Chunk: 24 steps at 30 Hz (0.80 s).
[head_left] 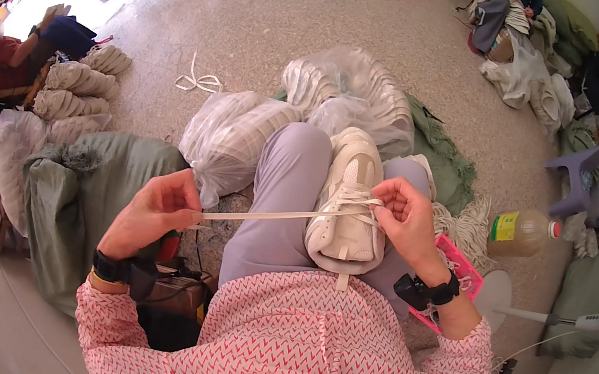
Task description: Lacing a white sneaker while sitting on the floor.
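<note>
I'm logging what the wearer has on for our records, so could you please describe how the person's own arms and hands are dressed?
Both arms wear long sleeves of white fabric with a pink-red chevron pattern. The bare left hand has a black wrist-worn band with a bulky black unit at the cuff. The bare right hand has a similar black strapped wrist device. No gloves or rings are visible.

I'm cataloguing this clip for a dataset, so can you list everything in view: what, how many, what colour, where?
shoe: one, white, on the person's lap.
lace: one, white, stretched between both hands.
clear bags: at least two, filled with white goods, ahead of the knees.
loose lace: one, white, on the floor.
bottle: one, yellowish, red cap, lying right.
stool: one, purple, far right.
green cloth: one, left of the lap.
other person: one, red top, far left.
left hand: pinches the lace end.
right hand: pinches the lace at the shoe.
</note>
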Each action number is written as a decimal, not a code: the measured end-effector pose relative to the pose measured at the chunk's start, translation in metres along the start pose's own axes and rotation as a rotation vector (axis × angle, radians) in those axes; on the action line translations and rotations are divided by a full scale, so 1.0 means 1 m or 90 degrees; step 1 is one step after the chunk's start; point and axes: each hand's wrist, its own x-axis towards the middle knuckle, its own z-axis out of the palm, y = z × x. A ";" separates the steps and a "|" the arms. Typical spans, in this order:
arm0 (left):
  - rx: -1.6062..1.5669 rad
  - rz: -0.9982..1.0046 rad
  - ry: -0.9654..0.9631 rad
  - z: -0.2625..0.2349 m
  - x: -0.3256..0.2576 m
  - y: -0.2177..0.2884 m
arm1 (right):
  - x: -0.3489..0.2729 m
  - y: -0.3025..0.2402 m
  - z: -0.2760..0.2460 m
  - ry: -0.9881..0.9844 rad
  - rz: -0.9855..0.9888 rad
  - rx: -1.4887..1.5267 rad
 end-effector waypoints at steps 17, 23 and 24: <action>0.236 0.252 -0.061 0.076 0.053 -0.021 | -0.028 -0.016 -0.010 -0.009 0.036 -0.206; 0.333 0.340 -0.081 0.124 0.083 -0.023 | -0.029 -0.009 -0.007 0.003 -0.057 -0.239; 0.326 0.315 -0.078 0.126 0.084 -0.020 | -0.030 -0.012 -0.007 0.005 -0.056 -0.237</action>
